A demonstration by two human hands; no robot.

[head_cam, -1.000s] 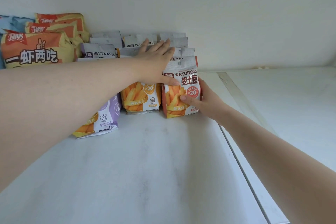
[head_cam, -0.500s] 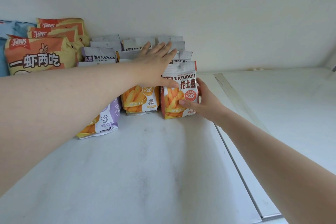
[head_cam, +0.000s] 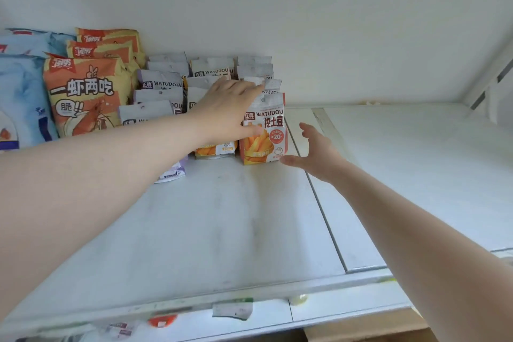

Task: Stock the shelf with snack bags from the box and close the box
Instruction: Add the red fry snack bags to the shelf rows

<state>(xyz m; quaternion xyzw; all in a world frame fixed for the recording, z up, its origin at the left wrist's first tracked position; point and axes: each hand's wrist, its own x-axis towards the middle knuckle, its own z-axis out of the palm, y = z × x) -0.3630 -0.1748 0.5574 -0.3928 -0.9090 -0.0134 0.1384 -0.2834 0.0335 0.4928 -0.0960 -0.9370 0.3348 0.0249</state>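
Our left hand [head_cam: 227, 111] is up on the shelf with fingers straight and spread, laid flat over the tops of the front snack bags; the thumb presses the face of the red-trimmed fries bag [head_cam: 263, 130], nothing curled round it. Our right hand [head_cam: 313, 153] is loose and holding nothing, fingers relaxed, sitting just off that bag at about 4 o'clock from it. The thumb tip comes right up by the bag's bottom right corner, and we honestly can't tell if it touches.

The fries bag stands upright at the front right end of the rows. At its 9 o'clock, just beside it, is an orange-fronted bag [head_cam: 215, 148], mostly hidden under our left wrist. Further toward 8 o'clock a purple bag [head_cam: 173, 172] peeks out below our forearm. Behind them, toward 12 o'clock, the grey tops of more bags [head_cam: 211, 69] line up in rows to the back wall [head_cam: 305, 22].

At 9 to 10 o'clock from the left hand sit big orange shrimp snack bags [head_cam: 86, 97], stacked front to back, with pale blue bags [head_cam: 22, 100] beyond them at the left edge.

The shelf [head_cam: 222, 230] is white and a bit scuffed, with a seam running from front to back on the right. Its front lip carries small labels [head_cam: 233, 309], too blurry to read. A strip of brown cardboard [head_cam: 361, 333] shows at 6 o'clock, under the lip.
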